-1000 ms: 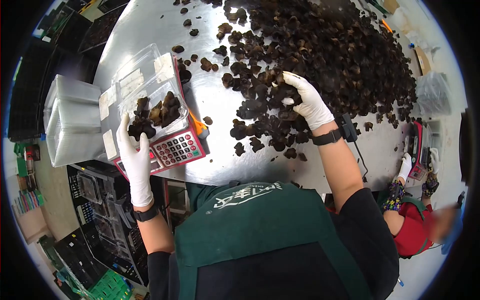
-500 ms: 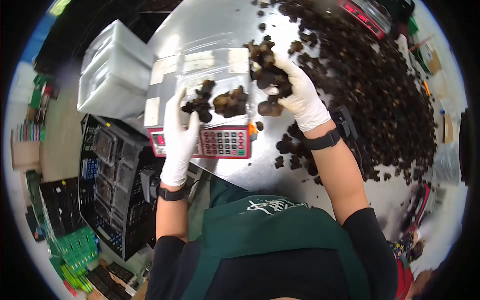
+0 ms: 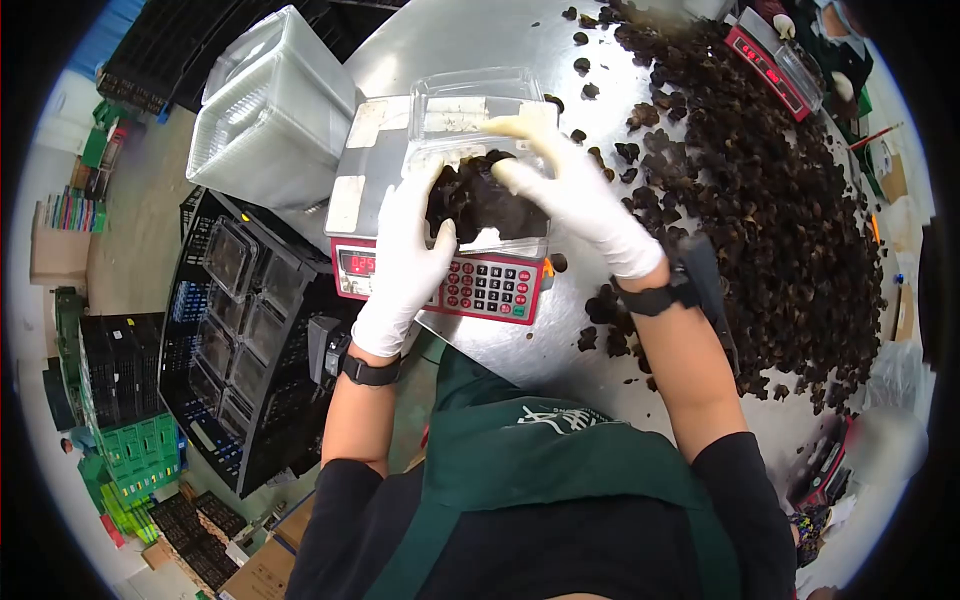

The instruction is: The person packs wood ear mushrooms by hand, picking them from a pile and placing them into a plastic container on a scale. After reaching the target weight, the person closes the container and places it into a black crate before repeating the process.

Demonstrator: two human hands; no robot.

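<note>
A clear plastic box (image 3: 515, 245) with its lid folded back lies on a scale with a red keypad (image 3: 490, 290). Dark brown, mushroom-like pieces (image 3: 480, 205) fill the box. My left hand (image 3: 410, 240), in a white glove, rests at the box's left side, its fingers apart and its thumb against the pieces. Over the right side of the box is my right hand (image 3: 565, 190), also gloved, with thumb and fingers spread and nothing held between them.
Stacked clear boxes (image 3: 285, 120) stand left of the scale. A black crate (image 3: 250, 340) with filled boxes sits below them. Loose dark pieces (image 3: 760, 220) cover the table's right side. Another red scale (image 3: 765, 70) and part of a person (image 3: 840, 40) are at the upper right.
My right hand has moved left over the box and let go of its dark pieces, which now lie in the box. The camera view has shifted.
</note>
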